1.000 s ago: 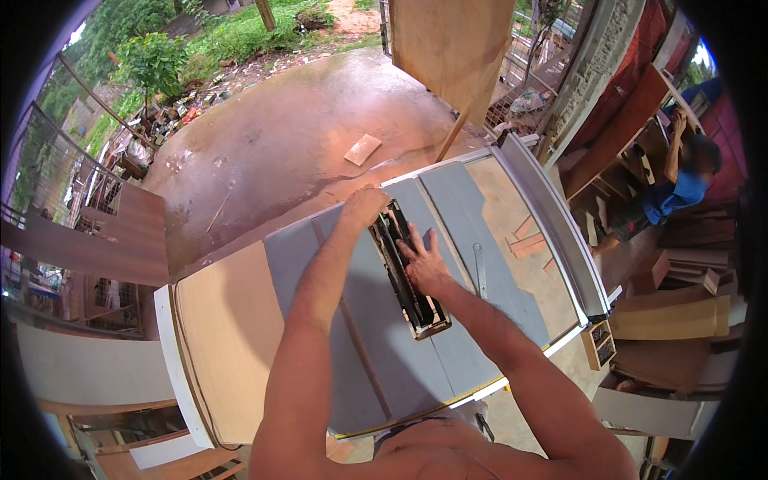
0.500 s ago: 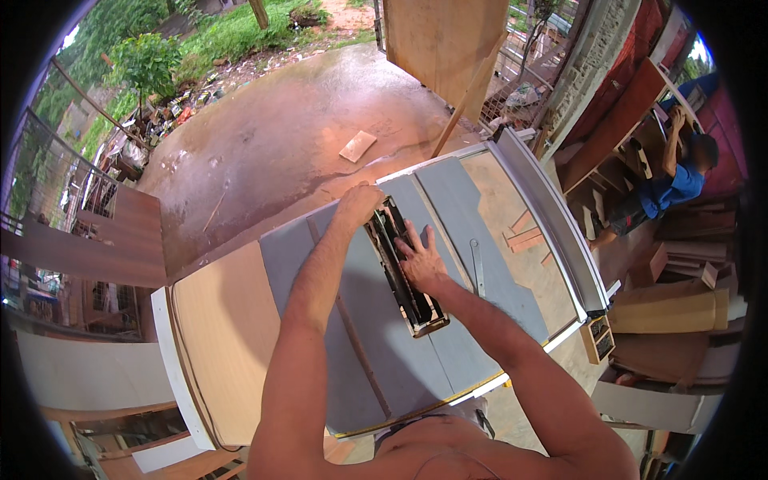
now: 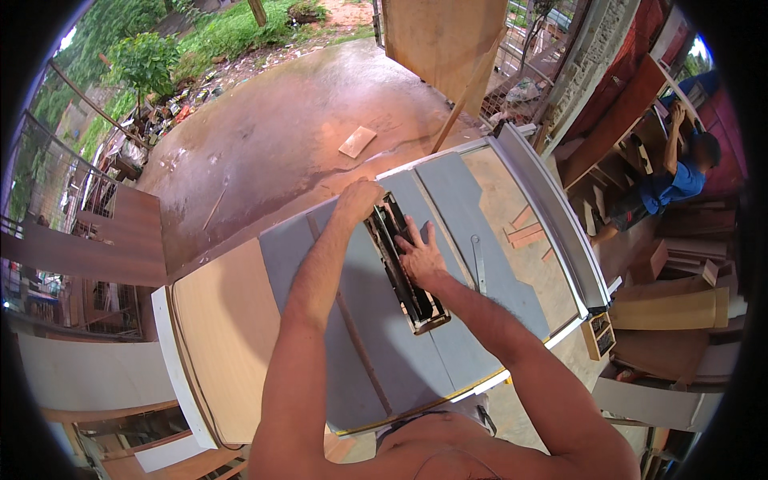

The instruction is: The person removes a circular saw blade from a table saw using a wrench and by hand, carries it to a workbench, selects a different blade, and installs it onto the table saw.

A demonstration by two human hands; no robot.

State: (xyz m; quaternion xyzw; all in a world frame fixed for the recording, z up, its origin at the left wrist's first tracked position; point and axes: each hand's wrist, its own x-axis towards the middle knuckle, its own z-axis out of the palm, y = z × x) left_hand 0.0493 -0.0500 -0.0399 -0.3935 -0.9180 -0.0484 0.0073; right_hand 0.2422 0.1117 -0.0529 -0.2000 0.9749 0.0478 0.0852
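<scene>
A long, narrow black opening with a pale, uneven frame runs front to back in the grey table top. At its far end my left hand has curled fingers; whatever they hold is hidden. My right hand is spread over the middle of the opening, some fingertips bent down into or onto it. To the right of that hand, a flat metal wrench lies on the grey top.
A grey rail borders the table's right, near wood offcuts and a small compartmented box. A pale board forms the left side. A person in blue crouches among boards at right. A loose piece lies on the floor beyond.
The view has shifted slightly. My two hands stay at almost the same places on the dark opening, with only small movement of the left hand and the right fingers.
</scene>
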